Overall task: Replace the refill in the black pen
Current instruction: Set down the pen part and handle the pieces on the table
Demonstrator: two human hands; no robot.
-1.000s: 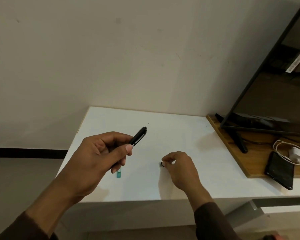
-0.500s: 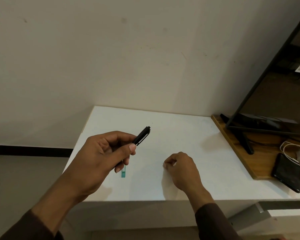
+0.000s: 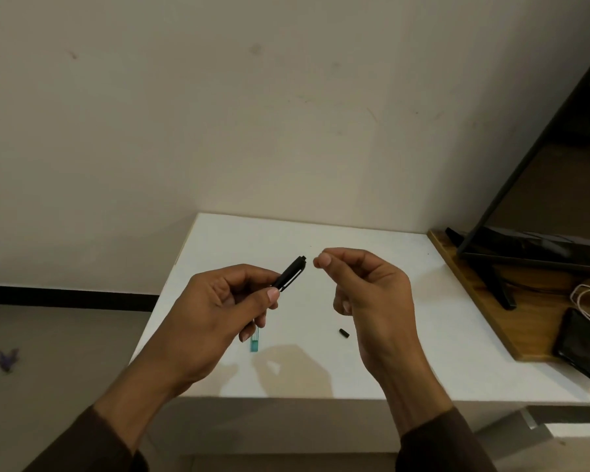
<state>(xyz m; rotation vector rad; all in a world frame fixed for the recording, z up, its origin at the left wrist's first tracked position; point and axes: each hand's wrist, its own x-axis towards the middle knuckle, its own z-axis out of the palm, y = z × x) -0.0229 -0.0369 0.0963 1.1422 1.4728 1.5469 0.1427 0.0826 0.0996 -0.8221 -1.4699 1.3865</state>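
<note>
Left hand (image 3: 215,311): closed around the black pen (image 3: 289,273), held above the white table (image 3: 406,267), clip end pointing up and right.
Right hand (image 3: 365,291): raised, thumb and forefinger pinched near the pen's end; whether they hold anything cannot be told.
Table: small black piece (image 3: 344,333); teal-ended refill (image 3: 254,342) below the left hand.
Progress: seemingly early, pen partly dismantled; refill swap and reassembly remain.

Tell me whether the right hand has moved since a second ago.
Yes. The right hand has risen off the white table toward the black pen, leaving a small black piece lying there.
</note>
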